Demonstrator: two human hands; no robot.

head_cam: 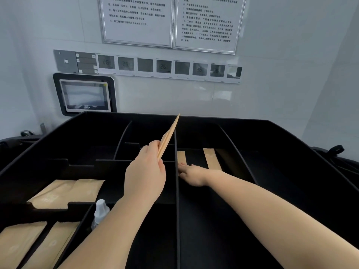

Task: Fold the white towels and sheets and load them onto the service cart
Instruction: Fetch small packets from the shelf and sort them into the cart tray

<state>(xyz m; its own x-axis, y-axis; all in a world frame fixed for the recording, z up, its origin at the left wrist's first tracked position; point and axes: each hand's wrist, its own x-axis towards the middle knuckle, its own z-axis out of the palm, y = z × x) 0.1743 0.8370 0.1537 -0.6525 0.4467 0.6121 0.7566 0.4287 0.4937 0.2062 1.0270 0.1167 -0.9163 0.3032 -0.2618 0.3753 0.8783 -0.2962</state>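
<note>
Looking down into a black divided tray [291, 144] atop the cart. My left hand [144, 171] pinches a thin stack of tan paper packets [168, 137], edge-on, tilted up toward the far wall. My right hand [191, 174] reaches into the compartment just right of the centre divider, fingers down beside two tan packets [211, 158], possibly touching one. More tan packets [66, 193] lie near left; a small white-capped bottle [100, 211] stands beside them.
</note>
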